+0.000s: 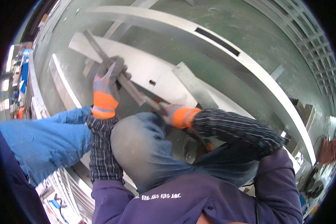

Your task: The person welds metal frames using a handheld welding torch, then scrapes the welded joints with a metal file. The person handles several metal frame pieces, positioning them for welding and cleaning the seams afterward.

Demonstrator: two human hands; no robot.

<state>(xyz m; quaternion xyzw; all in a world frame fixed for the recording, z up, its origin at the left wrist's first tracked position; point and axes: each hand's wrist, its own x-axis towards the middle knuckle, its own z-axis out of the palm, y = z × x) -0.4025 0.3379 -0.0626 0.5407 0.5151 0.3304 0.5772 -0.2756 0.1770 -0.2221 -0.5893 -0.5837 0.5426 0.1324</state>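
Your left hand [110, 74], in a grey glove with an orange cuff, is closed around a long, narrow, grey metal bar [131, 89], which slants across the near edge of a long, flat, whitish panel [138, 65], toward its far left corner. Your right hand [173, 114], gloved alike, is curled by the bar's near end; blur hides its exact hold
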